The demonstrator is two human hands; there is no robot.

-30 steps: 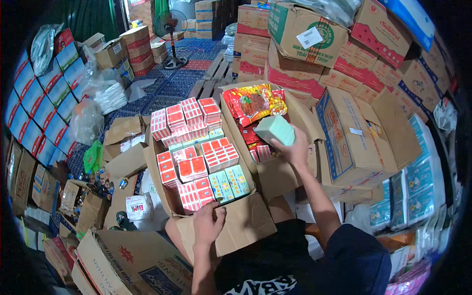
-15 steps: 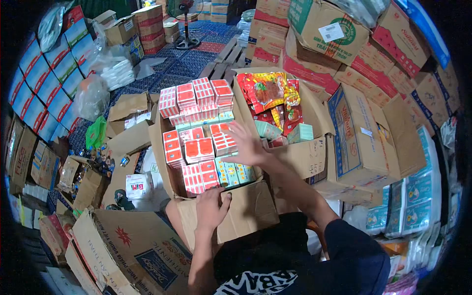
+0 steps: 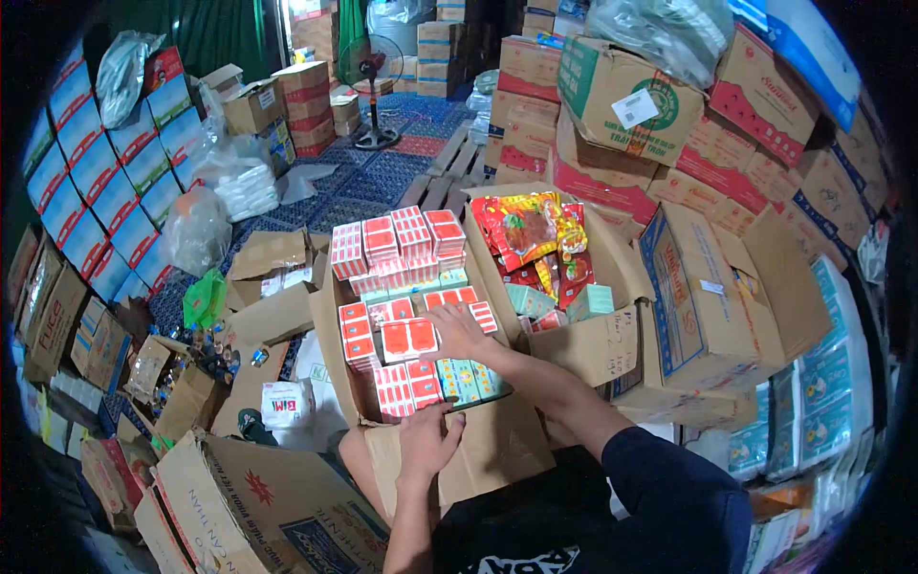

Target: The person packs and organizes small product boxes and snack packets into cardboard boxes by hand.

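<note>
Blue flooring (image 3: 330, 209) stretches beyond our carton (image 3: 497, 450) of red-and-white packs (image 3: 409, 337); our right hand (image 3: 457, 333), earlier holding a green pack (image 3: 590, 302), now touches them, grip unclear; our left hand (image 3: 427, 444) rests unclenched on the rim.

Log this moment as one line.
right hand: at red-and-white packs | left hand: at near flap | adjoining carton: red pouches, green boxes

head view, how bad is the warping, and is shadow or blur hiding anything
head view: strong fisheye, black surround, teal packs bowed at the right edge; head view: shadow across the near cardboard flap, dark shirt losing its folds; head view: right hand fairly clear, small print on the red-and-white boxes too soft to read
</note>
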